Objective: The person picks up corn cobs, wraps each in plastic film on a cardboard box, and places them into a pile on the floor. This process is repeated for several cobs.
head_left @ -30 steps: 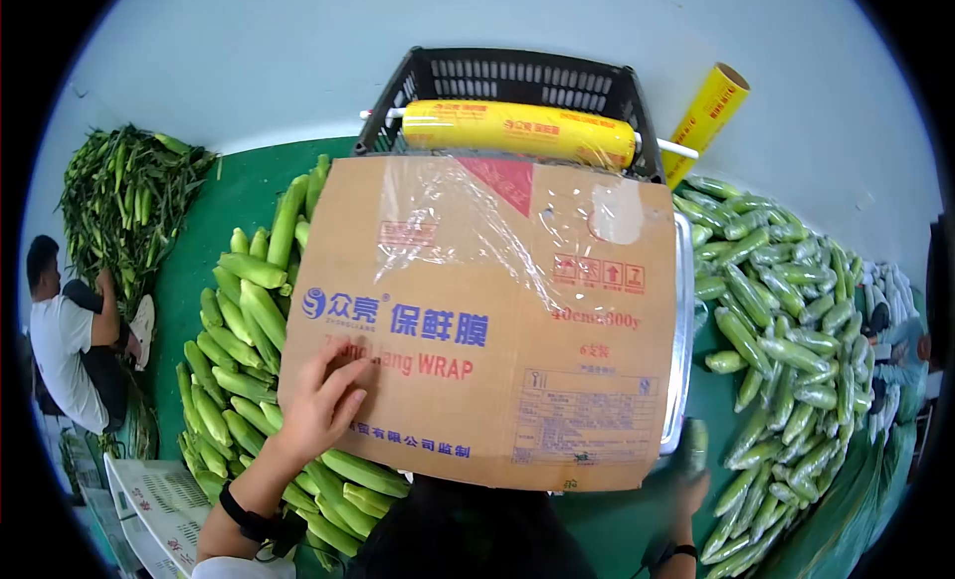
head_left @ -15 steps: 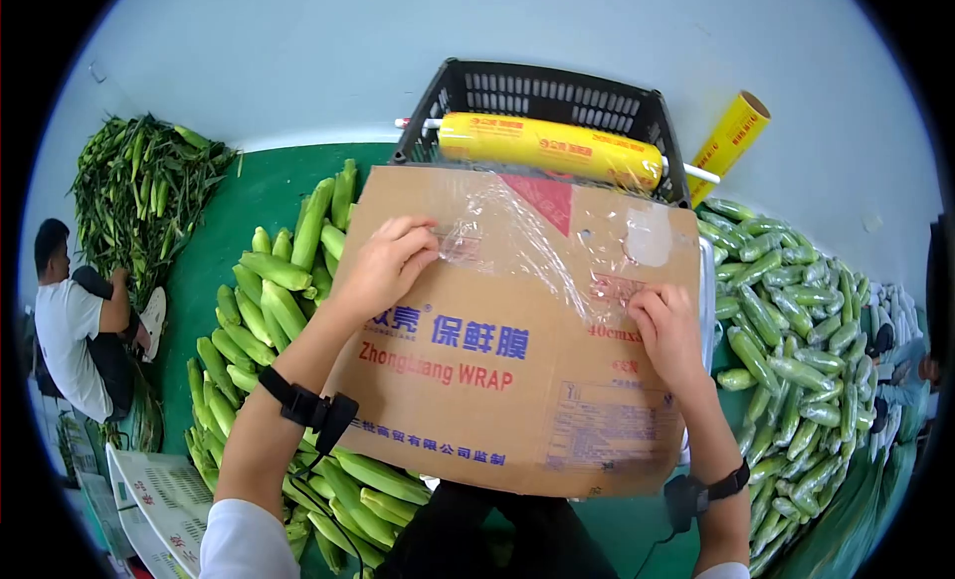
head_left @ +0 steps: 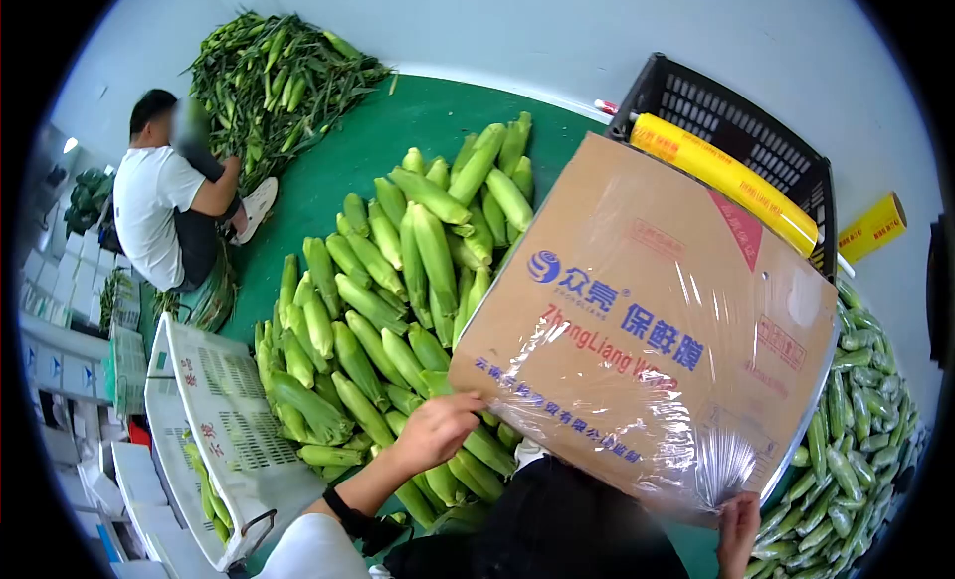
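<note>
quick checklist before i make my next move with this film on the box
- Left hand holding film: ok, at the box's near left corner
- Right hand holding film: ok, at the near right corner
- Film lying smooth: not ok, creases gather toward the right hand
- Film cut free of the roll: cannot tell
- Corn close by: ok, piled to the left of the box

1 person (head_left: pixel 159 211) sits beyond a slotted white crate (head_left: pixel 221 395).
</note>
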Available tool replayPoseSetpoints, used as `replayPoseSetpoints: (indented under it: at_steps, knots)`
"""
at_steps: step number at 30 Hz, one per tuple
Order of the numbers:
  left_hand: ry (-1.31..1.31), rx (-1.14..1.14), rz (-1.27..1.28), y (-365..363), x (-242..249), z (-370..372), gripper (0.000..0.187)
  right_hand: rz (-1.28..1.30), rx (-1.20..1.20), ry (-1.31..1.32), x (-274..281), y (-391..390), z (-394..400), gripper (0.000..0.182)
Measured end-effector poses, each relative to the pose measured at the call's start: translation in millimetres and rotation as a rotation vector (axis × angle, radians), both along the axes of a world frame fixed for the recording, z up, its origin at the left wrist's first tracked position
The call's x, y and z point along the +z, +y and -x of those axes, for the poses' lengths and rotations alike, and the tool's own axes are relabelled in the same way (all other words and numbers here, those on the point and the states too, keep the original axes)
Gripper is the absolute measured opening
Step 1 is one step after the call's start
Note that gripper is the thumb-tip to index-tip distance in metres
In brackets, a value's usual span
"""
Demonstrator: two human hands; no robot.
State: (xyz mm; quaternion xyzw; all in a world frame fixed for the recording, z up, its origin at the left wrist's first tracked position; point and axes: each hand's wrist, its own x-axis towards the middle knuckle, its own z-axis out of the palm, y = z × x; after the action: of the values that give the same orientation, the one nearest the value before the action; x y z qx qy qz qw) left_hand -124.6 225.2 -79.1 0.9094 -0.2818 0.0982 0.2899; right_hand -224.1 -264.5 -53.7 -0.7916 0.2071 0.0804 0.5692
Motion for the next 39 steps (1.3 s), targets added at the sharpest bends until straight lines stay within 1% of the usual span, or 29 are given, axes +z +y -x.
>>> replayPoseSetpoints:
  at_steps: [1,3,5,6,9,10,13,14,17,19,20,21,23,24,25,27,29,30,32,33,35,36,38,39]
  knots:
    - [0.137,0.242,-0.014,14.9,-19.5,15.3,0.030,0.080,0.029,-0.086,-2.2,9.8,-2.9,0.006]
    - [0.283,0.755,0.115,37.8,-54.5,13.8,0.040,0.036,-0.012,-0.117,-10.8,11.2,-4.1,0.005]
    - [0.353,0.468,-0.256,62.5,-77.2,2.6,0.053,-0.013,-0.009,-0.084,-4.8,14.0,-9.2,0.003]
    - [0.326,0.470,-0.260,66.2,-86.1,4.2,0.059,-0.037,-0.006,-0.071,-2.1,14.6,-12.5,0.003]
    - [0.431,0.021,-0.594,50.7,-120.4,-18.4,0.061,-0.047,0.016,-0.069,-2.8,15.2,-16.2,0.004]
    - [0.353,-0.024,-0.621,53.2,-121.5,-23.3,0.060,-0.048,0.011,-0.072,-2.1,17.0,-16.4,0.003]
    - [0.572,0.186,-0.406,68.7,-113.9,-19.9,0.061,-0.027,-0.015,-0.091,-1.0,17.8,-12.3,0.004]
    - [0.621,0.315,-0.447,76.7,-98.4,-12.6,0.062,-0.009,-0.013,-0.099,-2.9,16.5,-9.5,0.004]
    - [0.987,0.749,-0.089,113.6,-53.2,9.4,0.067,0.027,-0.019,-0.095,-6.8,17.8,-11.0,0.004]
    - [0.965,0.952,0.733,141.2,-55.0,41.7,0.068,-0.016,-0.019,-0.114,-11.5,15.0,-12.3,0.005]
    - [1.093,0.911,0.965,144.4,-28.3,44.8,0.072,-0.025,-0.014,-0.118,-10.6,16.3,-13.3,0.005]
    - [1.069,0.888,1.040,138.2,-4.7,46.3,0.078,-0.045,-0.020,-0.119,-10.8,16.5,-13.5,0.005]
    - [0.971,0.648,0.922,122.5,24.6,42.0,0.083,0.007,-0.009,-0.119,-7.8,18.5,-13.6,0.005]
    - [0.990,0.564,0.850,103.1,43.1,28.2,0.087,0.144,0.053,-0.147,-6.4,18.7,-13.2,0.005]
    - [0.936,0.442,0.626,75.5,68.7,9.9,0.085,0.292,0.107,-0.162,-4.1,18.9,-13.6,0.005]
    - [0.532,0.088,0.121,19.4,95.8,-29.7,0.085,0.600,0.248,-0.229,16.2,28.4,-18.4,0.008]
    - [0.383,-0.078,0.024,-47.0,106.3,-58.2,0.078,0.591,0.184,-0.192,9.9,31.3,-15.9,0.010]
    - [0.290,-0.168,-0.137,-77.9,108.5,-70.0,0.071,0.623,0.168,-0.135,12.5,34.3,-15.3,0.010]
    - [0.157,-0.392,-0.214,-135.4,95.9,-92.8,0.060,0.706,0.164,-0.051,24.0,45.8,-17.8,0.006]
    - [0.110,-0.490,-0.251,-158.0,91.9,-101.7,0.054,0.733,0.186,-0.059,29.6,48.3,-17.2,0.006]
    - [0.085,-0.556,-0.219,-181.3,76.2,-115.0,0.054,0.224,0.107,-0.094,49.6,50.3,-16.2,0.007]
    - [0.073,-0.584,-0.207,-190.1,71.4,-121.7,0.054,0.064,0.003,-0.213,56.0,48.7,-22.2,0.006]
    - [0.083,-0.536,-0.262,-192.0,78.0,-132.8,0.056,-0.266,-0.203,-0.436,65.0,46.5,-38.7,0.005]
    - [0.101,-0.512,-0.289,-191.6,82.2,-130.5,0.057,-0.117,-0.163,-0.333,59.9,43.6,-54.6,0.010]
